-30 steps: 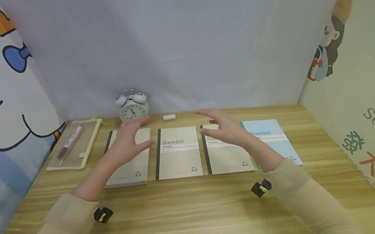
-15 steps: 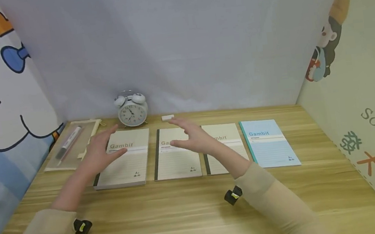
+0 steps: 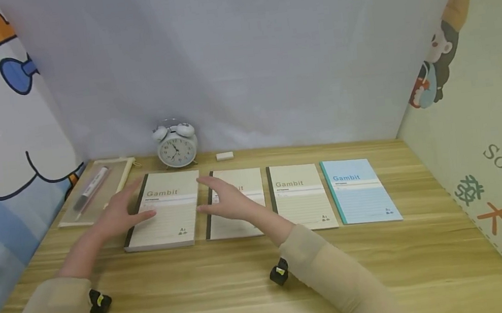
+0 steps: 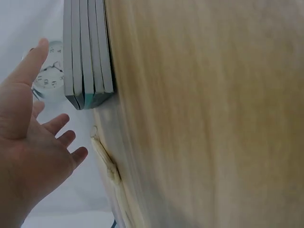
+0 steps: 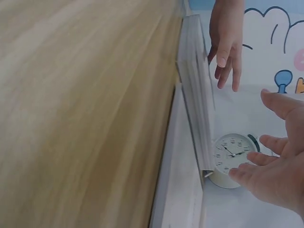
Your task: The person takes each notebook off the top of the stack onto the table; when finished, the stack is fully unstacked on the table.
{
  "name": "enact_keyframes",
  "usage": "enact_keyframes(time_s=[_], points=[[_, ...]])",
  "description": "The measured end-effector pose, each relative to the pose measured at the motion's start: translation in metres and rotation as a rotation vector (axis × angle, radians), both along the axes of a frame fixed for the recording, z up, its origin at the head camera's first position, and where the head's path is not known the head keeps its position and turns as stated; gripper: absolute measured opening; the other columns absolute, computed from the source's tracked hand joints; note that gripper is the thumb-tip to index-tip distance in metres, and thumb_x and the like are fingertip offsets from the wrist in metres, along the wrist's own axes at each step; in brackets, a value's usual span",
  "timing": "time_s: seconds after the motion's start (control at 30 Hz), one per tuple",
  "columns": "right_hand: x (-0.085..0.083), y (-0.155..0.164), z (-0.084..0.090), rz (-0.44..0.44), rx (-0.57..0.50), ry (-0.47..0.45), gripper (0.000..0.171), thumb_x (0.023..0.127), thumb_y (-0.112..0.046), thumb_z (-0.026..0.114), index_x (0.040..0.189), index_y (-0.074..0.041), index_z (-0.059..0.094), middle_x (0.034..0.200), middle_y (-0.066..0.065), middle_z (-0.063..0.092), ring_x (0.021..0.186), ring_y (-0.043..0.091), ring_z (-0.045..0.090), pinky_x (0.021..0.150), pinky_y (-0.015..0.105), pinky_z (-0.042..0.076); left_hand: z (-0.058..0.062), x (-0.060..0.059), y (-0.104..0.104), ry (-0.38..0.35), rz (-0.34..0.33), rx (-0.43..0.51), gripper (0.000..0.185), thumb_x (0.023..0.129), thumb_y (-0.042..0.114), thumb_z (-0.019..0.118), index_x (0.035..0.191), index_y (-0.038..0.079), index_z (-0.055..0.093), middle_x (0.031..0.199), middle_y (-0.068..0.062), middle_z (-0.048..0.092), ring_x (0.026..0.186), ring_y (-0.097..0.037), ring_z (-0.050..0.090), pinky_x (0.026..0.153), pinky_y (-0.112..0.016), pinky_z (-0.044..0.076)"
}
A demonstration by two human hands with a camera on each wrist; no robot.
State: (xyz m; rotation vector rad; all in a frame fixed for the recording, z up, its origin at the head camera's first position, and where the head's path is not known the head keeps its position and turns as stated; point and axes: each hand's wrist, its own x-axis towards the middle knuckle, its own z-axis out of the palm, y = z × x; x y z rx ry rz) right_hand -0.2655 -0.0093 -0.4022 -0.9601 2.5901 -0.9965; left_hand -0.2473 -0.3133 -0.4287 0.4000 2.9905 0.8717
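Note:
A stack of several cream Gambit notebooks (image 3: 163, 222) with dark spines lies at the left of a row, its layered edges showing in the left wrist view. By the stack's left side is my left hand (image 3: 117, 216), fingers spread, thumb over the cover. My right hand (image 3: 228, 199) hovers over the second cream notebook (image 3: 235, 227), with thumb and fingers pointing to the stack's right side. In the right wrist view both hands stand apart from the stack (image 5: 194, 90), fingers extended and holding nothing. A third cream notebook (image 3: 304, 207) and a blue notebook (image 3: 365, 198) continue the row.
Behind the stack stands a white twin-bell alarm clock (image 3: 177, 150), with a white eraser (image 3: 225, 156) to its right. A zippered mesh pouch (image 3: 117, 173) containing a marker lies at the far left. A pale curtain (image 3: 246, 65) closes off the back of the wooden table (image 3: 210, 293).
My right hand has moved left, from the third notebook across to the second, and lower. My left hand has shifted left and down, off the stack's middle to its left side.

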Motion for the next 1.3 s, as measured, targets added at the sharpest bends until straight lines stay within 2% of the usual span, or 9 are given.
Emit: enact_keyframes(time_s=[0.2,0.33,0.47,0.77,1.07,1.3], points=[[-0.004,-0.017,-0.012,0.008,0.072,-0.050,0.077,0.089,-0.039,0.063,0.150,-0.010,0.026,0.155,0.011,0.024,0.142,0.024,0.023,0.115,0.036,0.022,-0.001,0.000,-0.003,-0.161,0.028,-0.028,0.109,0.083,0.052,0.066,0.150,-0.001,0.000,0.149,-0.036,0.011,0.134,-0.054,0.015,0.105,-0.065,0.018],[-0.006,-0.025,-0.019,-0.003,0.135,-0.057,0.078,0.089,-0.040,0.064,0.150,-0.010,0.025,0.155,0.012,0.022,0.143,0.024,0.022,0.115,0.035,0.020,-0.006,-0.003,-0.008,-0.222,0.038,-0.064,0.112,0.082,0.056,0.064,0.149,-0.005,-0.003,0.146,-0.040,0.012,0.132,-0.057,0.016,0.103,-0.066,0.020],[-0.008,-0.029,-0.023,-0.013,0.143,-0.071,0.078,0.088,-0.040,0.065,0.149,-0.008,0.027,0.155,0.012,0.024,0.142,0.024,0.023,0.115,0.033,0.020,-0.010,-0.005,-0.011,-0.227,0.023,-0.071,0.111,0.082,0.055,0.065,0.148,-0.008,0.002,0.146,-0.040,0.013,0.132,-0.056,0.017,0.104,-0.065,0.020],[-0.009,-0.031,-0.029,0.003,0.144,-0.092,0.082,0.083,-0.037,0.072,0.147,-0.007,0.031,0.152,0.011,0.030,0.140,0.023,0.028,0.114,0.030,0.022,-0.008,-0.006,-0.012,-0.225,0.015,-0.032,0.109,0.079,0.052,0.069,0.147,-0.009,0.010,0.145,-0.038,0.020,0.132,-0.054,0.021,0.104,-0.063,0.024],[-0.008,-0.032,-0.030,-0.004,0.142,-0.091,0.080,0.083,-0.034,0.072,0.147,-0.007,0.032,0.152,0.011,0.030,0.140,0.024,0.028,0.114,0.030,0.022,-0.008,-0.009,-0.011,-0.265,0.031,-0.044,0.111,0.079,0.055,0.068,0.146,-0.012,0.012,0.144,-0.039,0.021,0.132,-0.054,0.021,0.105,-0.062,0.024],[-0.008,-0.032,-0.029,-0.018,0.147,-0.091,0.081,0.082,-0.035,0.074,0.147,-0.009,0.033,0.152,0.011,0.030,0.140,0.024,0.028,0.114,0.031,0.023,-0.005,-0.008,-0.011,-0.269,0.032,-0.055,0.111,0.078,0.054,0.069,0.146,-0.012,0.011,0.145,-0.039,0.019,0.132,-0.054,0.020,0.105,-0.063,0.023]])
